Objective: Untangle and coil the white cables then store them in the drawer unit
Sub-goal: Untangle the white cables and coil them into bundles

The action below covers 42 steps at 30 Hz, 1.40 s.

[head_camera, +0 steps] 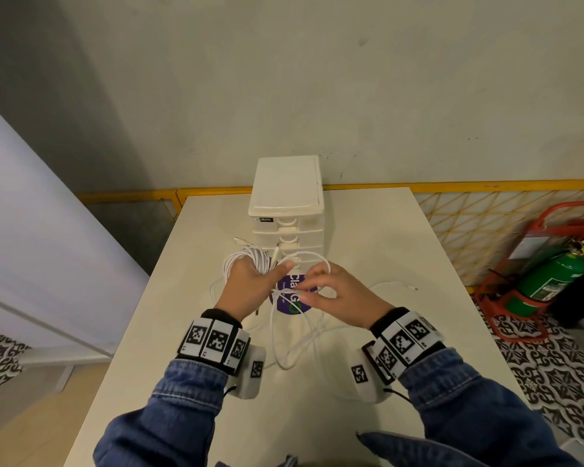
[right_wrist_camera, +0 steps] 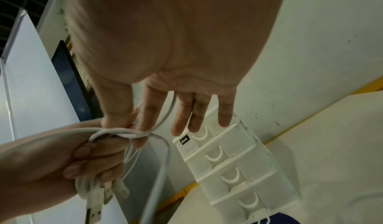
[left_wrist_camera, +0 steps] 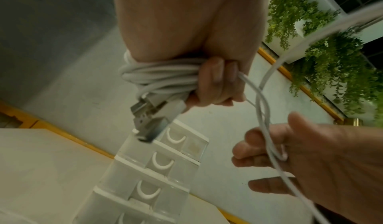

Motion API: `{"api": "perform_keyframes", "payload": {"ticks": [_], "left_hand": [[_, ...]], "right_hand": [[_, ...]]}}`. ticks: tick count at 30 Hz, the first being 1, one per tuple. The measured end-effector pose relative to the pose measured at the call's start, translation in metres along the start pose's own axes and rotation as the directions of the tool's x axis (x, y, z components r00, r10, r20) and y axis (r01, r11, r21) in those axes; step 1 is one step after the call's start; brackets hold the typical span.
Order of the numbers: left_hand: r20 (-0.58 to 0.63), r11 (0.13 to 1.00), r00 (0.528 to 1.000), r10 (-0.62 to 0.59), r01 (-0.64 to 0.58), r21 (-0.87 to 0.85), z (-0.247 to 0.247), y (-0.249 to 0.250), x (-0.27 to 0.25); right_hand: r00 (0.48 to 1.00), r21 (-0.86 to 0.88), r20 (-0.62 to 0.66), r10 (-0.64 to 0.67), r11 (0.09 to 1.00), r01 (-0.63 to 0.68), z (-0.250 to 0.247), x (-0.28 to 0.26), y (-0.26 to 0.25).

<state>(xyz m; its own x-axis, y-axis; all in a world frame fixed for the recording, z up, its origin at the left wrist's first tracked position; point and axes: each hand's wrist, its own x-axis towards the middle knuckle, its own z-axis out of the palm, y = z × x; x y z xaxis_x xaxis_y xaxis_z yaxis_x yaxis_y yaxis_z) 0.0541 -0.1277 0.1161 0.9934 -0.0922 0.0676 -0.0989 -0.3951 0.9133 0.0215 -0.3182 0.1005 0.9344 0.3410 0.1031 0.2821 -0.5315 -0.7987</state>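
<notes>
My left hand grips a coil of white cable wound round its fingers; the coil and two USB plugs show in the left wrist view. My right hand pinches a loose strand of the white cable between thumb and forefinger, its other fingers straight. The strand crosses itself there, close to my left hand. More slack loops hang onto the table. The white drawer unit stands just behind both hands, its drawers closed.
A white table carries a purple round sticker under the hands. A free cable end lies to the right. A yellow mesh fence runs behind, and a green extinguisher in a red stand sits on the floor at right.
</notes>
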Motion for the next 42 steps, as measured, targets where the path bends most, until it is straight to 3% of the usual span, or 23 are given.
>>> {"api": "perform_keyframes", "payload": {"ticks": [3,5,7,12,17,25,28,30,32,35,38,42], "left_hand": [[-0.004,0.999,1.000,-0.007,0.007,0.041,0.001,-0.003,0.002],[0.020,0.997,0.999,-0.049,0.047,0.062,0.003,-0.007,0.002],[0.015,0.992,0.995,-0.098,0.096,0.075,0.006,-0.010,0.003],[-0.147,0.970,0.970,-0.195,0.213,0.119,0.002,-0.014,0.011],[-0.222,0.920,0.950,-0.219,0.277,0.278,0.000,-0.021,0.012],[-0.309,0.839,0.941,-0.140,0.278,0.467,-0.002,-0.013,0.006],[-0.253,0.854,0.955,-0.156,0.259,0.452,-0.001,-0.012,0.008],[-0.199,0.874,0.967,-0.158,0.231,0.428,0.001,-0.014,0.009],[-0.224,0.883,0.962,-0.154,0.236,0.407,-0.001,-0.016,0.008],[-0.291,0.873,0.949,-0.119,0.239,0.424,-0.006,-0.021,0.007],[-0.272,0.864,0.958,-0.095,0.215,0.455,-0.003,-0.024,0.006],[-0.217,0.855,0.974,-0.062,0.164,0.492,0.008,-0.017,0.001]], "right_hand": [[0.988,-0.048,-0.155,-0.014,0.999,0.006,0.002,0.001,0.007],[0.949,-0.123,-0.295,-0.110,0.989,0.076,0.002,0.003,0.007],[0.907,-0.213,-0.357,-0.225,0.965,0.155,0.000,0.005,0.003],[0.857,-0.379,-0.341,-0.386,0.891,0.250,0.007,0.001,-0.010],[0.841,-0.388,-0.273,-0.467,0.853,0.348,0.015,0.002,-0.011],[0.895,-0.190,-0.229,-0.383,0.919,0.345,0.023,0.000,-0.012],[0.908,-0.195,-0.216,-0.359,0.927,0.320,0.023,0.000,-0.012],[0.942,-0.195,-0.204,-0.265,0.954,0.226,0.020,0.000,-0.013],[0.992,-0.229,-0.096,-0.087,0.971,0.063,0.018,-0.003,-0.014],[0.995,-0.284,0.038,0.087,0.956,-0.073,0.018,-0.007,-0.009],[0.981,-0.214,-0.034,0.189,0.958,-0.192,0.020,-0.002,-0.007],[0.930,-0.244,-0.145,0.336,0.899,-0.363,0.018,0.005,0.001]]}}
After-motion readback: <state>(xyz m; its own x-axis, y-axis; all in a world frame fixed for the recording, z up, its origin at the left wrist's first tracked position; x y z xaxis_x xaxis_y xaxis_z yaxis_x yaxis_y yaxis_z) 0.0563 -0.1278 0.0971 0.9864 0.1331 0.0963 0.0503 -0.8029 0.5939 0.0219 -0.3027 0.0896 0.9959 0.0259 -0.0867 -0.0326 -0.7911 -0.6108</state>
